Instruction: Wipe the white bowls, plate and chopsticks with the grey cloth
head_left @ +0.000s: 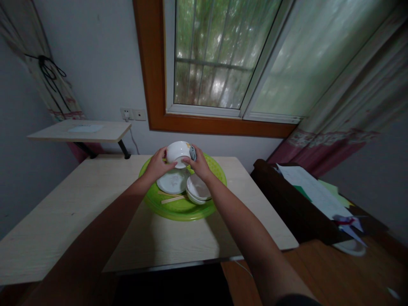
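Observation:
A white bowl (177, 151) with a coloured pattern on its side is held tilted in the air, its foot turned toward me. My left hand (158, 164) is closed on its left side, thumb on the underside. My right hand (198, 163) grips the right side the same way. Below is a round green tray (181, 215). On the tray lie a white plate (172, 182), two stacked white bowls (198, 188) at the right, and wooden chopsticks (172, 199) toward the front. My hands hide part of the tray's back.
The tray stands on a pale wooden table (83, 212). A small raised shelf (83, 131) with a sheet of paper is at the left back. Beyond the table's right edge is a dark brown piece of furniture (296, 212) with papers (312, 187) on it.

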Demonstrator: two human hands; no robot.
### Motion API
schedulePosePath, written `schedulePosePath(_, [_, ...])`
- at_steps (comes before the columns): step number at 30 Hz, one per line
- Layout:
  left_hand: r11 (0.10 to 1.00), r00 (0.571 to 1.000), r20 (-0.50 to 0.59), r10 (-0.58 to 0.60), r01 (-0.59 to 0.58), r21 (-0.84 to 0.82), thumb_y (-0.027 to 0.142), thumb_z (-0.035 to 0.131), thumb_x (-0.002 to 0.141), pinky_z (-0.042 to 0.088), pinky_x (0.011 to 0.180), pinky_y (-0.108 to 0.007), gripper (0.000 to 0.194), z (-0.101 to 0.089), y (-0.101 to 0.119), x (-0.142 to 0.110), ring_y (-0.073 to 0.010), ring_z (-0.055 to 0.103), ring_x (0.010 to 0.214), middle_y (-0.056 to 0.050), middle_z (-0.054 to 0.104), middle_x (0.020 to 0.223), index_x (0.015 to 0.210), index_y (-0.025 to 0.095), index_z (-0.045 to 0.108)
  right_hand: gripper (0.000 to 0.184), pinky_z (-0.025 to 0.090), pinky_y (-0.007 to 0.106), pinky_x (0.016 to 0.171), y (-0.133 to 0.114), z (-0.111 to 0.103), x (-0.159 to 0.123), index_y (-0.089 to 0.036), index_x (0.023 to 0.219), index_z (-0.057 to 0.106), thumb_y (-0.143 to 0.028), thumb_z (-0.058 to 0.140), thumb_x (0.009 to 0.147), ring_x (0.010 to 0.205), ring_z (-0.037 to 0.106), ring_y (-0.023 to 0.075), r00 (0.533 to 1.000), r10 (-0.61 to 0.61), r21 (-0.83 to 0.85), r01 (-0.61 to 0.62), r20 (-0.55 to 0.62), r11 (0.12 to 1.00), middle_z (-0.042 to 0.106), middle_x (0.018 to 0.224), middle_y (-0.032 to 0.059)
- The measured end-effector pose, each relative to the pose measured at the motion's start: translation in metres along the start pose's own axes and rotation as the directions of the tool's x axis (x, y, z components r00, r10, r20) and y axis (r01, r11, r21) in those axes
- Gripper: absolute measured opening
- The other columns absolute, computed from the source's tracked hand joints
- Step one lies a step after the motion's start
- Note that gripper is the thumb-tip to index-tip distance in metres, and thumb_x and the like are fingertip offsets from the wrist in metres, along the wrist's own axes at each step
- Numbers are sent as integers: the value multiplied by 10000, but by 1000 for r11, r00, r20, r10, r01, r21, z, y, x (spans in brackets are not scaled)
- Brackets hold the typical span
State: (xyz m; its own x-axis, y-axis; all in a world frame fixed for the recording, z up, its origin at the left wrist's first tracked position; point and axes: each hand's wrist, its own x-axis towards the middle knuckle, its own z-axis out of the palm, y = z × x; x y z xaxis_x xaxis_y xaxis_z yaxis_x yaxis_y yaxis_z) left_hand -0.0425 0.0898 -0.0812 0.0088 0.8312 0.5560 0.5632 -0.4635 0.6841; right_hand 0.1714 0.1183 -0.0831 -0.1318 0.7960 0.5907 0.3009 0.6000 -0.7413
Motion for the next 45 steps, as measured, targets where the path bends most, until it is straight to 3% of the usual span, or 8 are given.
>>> schedulePosePath(6, [998,999,-20,-41,42,48,380,801,666,571,834,-350,705,-1,4,0,-244,667,1051,-131,641,1249,1277,177,514,859,342,477,1172,-5,2,-2,-192,1514,350,-517,726,814,1375,479,292,994,93,28,-95,49,995,474,1509,168])
schedulePosePath(9, [995,999,-25,-43,45,87,382,802,660,558,865,-367,701,-2,4,1,-249,670,1044,-128,651,1233,1266,185,509,869,334,469,1186,-9,4,-5,-195,1546,242,-496,680,858,1422,439,264,998,27,50,-30,61,998,399,1567,175])
schedulePosePath(15, [970,1000,9,-1,-1,242,387,778,673,519,910,-371,639,-4,7,0,-257,654,1038,-101,661,1167,1229,203,524,452,294,462,1215,-6,3,-5,-195,1403,500,-349,462,980,1421,444,228,997,-38,-99,46,73,994,444,1556,123])
schedulePosePath(24, [929,991,111,74,-109,354,381,753,694,489,893,-373,604,-5,19,-4,-274,619,1020,-102,654,1137,1230,199,541,382,436,463,1084,-4,2,-1,-146,1222,697,-208,459,930,1168,568,276,994,-90,-370,62,-59,927,621,1220,165])
schedulePosePath(31, [933,989,121,81,-118,340,352,765,686,493,896,-387,582,-4,17,-5,-290,626,1035,-104,655,1136,1213,229,553,461,388,499,1146,-25,3,-5,-236,1342,626,-157,496,907,1267,521,273,964,-238,-293,263,120,919,617,1353,105])
schedulePosePath(38, [936,993,110,44,-80,343,334,736,702,500,857,-378,424,-4,17,-4,-293,638,1015,-104,664,1077,1075,218,571,472,328,456,1222,-43,15,-15,-277,1357,616,-165,535,906,1394,474,212,853,-359,-201,455,379,868,596,1428,44])
schedulePosePath(42, [939,999,50,19,-35,343,365,747,696,498,837,-367,465,-5,20,-4,-273,642,971,-91,668,1062,1099,221,567,489,313,454,1229,-40,11,-11,-242,1365,613,-136,513,899,1406,469,214,906,-323,-221,386,275,896,559,1471,60])
schedulePosePath(45, [937,1000,8,-18,14,350,390,774,668,499,809,-367,540,-5,20,-3,-273,649,933,-93,676,1043,1130,211,560,439,380,456,1181,-28,4,-6,-233,1327,644,-170,495,918,1327,553,227,974,-204,-247,223,101,943,613,1411,66])
